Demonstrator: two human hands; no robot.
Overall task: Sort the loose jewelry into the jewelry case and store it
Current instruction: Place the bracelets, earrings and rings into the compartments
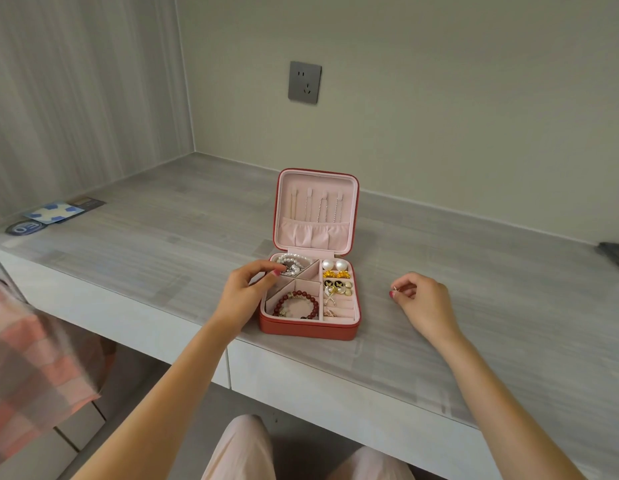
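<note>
One red jewelry case [308, 329] sits open on the grey desk [474, 323], its lid [316, 211] standing upright; the pink lining of the lid carries four thin chains [316, 207] hanging from tabs, their lower ends tucked into one gathered pocket [310, 233]. The tray below is split into compartments; the far left one holds a pearl bracelet [296, 263], and the near left one holds one dark red bead bracelet [296, 304]. Down the right column lie two large pearl studs [334, 265], then two gold earrings [335, 274], then two black round earrings [333, 283], then a pearl-and-crystal brooch [330, 293] beside some small gold pieces too small to count; one pinkish item lies in the ring rolls at the near end, unclear what it is.

The left hand [247, 289] reaches over the case's left edge, thumb and forefinger pinching a small dark metal piece among the pearls. The right hand [422, 299] rests on the desk well to the right of the case, its fingertips pinching one tiny piece of jewelry [395, 288], too small to identify. The two hands are apart, the case between them.

One grey wall socket [304, 83] is above; flat cards [55, 213] lie at the desk's far left.
</note>
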